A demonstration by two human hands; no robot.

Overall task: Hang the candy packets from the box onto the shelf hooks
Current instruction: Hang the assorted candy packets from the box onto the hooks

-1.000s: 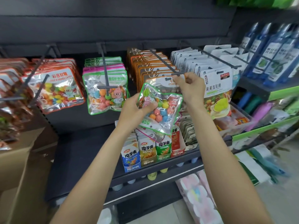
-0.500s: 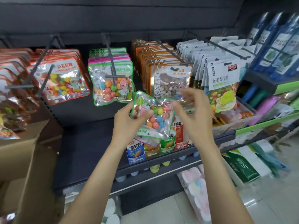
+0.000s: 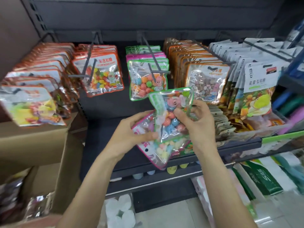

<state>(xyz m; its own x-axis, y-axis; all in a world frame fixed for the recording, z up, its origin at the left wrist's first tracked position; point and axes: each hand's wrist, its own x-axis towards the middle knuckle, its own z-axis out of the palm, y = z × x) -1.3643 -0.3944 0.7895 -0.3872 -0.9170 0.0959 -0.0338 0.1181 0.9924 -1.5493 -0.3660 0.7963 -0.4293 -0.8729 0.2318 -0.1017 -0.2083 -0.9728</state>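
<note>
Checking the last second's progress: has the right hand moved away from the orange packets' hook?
Yes. The right hand has dropped from the hook of the orange-edged packets onto the green-edged packet.

Green-edged candy packet (image 3: 172, 116): clear glossy plastic film, crinkling and catching glare. Pink-edged packet (image 3: 148, 145) beneath it: same shiny film, wrinkling at the lower corner. Hanging orange-edged packets (image 3: 102, 76): foil-like borders glinting, transparent windows reflecting light. White pouches (image 3: 259, 83) at right: smoother, less reflective printed plastic. Shelf hooks (image 3: 153, 58): thin dark metal rod, dull finish. Shelf back panel (image 3: 148, 17): matt dark grey. Cardboard box (image 3: 32, 145): brown, matt, rough-looking paperboard.
</note>
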